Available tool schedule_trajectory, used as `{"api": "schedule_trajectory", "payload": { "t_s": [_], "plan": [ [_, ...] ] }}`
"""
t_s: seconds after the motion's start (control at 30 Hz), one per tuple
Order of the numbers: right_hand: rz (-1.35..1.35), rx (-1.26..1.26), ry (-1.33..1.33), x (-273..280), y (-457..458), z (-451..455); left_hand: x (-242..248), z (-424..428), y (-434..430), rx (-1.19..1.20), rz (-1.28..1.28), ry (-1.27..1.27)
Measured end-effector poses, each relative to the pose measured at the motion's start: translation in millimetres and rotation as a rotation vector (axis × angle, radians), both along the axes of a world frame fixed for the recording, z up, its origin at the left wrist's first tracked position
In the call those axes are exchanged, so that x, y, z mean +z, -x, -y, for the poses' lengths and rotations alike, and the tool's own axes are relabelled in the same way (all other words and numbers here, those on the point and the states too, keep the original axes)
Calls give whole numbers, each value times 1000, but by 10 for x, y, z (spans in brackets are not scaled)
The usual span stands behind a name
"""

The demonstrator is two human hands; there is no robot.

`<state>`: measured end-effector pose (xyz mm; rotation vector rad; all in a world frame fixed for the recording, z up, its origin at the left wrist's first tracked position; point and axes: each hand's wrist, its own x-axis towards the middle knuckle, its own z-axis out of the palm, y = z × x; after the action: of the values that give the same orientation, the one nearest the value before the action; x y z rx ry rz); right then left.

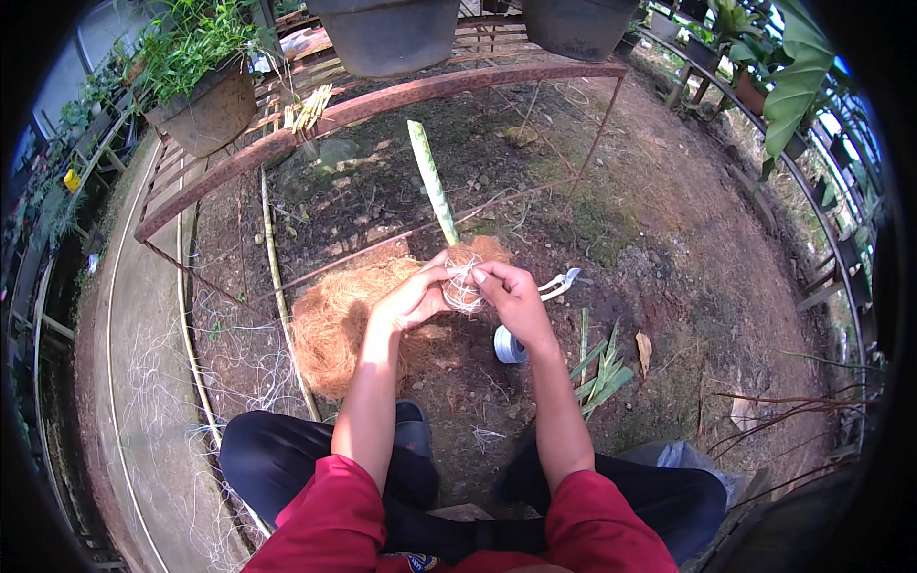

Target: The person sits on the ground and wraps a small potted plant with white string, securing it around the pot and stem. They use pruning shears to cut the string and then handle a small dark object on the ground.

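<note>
Between my hands is a ball of brown coconut fibre (464,286) wound with white string, a long mottled green leaf (432,179) standing out of its far end. My left hand (423,292) cups the ball's left side, fingers around it. On its right side, my right hand (507,286) has thumb and forefinger pinched together at the string; the strand between them is too fine to make out. A spool of white string (509,345) lies on the soil below my right hand. Pruning shears (561,283) with pale handles lie just beyond that hand.
A heap of loose coconut fibre (337,322) lies to the left. Cut green leaves (603,372) and string scraps (487,435) are on the ground. A rusty metal rack (401,97) holding large pots (390,36) spans the far side. Tangled string (208,387) covers the left path.
</note>
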<state>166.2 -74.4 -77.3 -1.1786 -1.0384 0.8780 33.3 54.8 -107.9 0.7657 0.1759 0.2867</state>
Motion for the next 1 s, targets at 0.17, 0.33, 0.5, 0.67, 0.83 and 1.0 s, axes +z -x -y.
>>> {"api": "schedule_trajectory", "payload": {
  "t_s": [0.17,0.33,0.5,0.67,0.83,1.0],
  "plan": [
    [82,-46,-95,-46,76,-16,-47,-80,-24,22,-35,-101],
    [-325,-164,-60,-22,-17,-12,6,23,-106,142,-147,-205],
    [-41,-44,5,18,9,12,-19,38,-174,217,-226,-357],
    [256,218,158,-106,55,29,-100,-74,-118,42,-49,-14],
    [347,389,103,-231,47,0,23,62,-159,332,-150,-81],
    [-83,839,332,-435,79,-75,34,-20,-75,287,7,-47]
  ]
}}
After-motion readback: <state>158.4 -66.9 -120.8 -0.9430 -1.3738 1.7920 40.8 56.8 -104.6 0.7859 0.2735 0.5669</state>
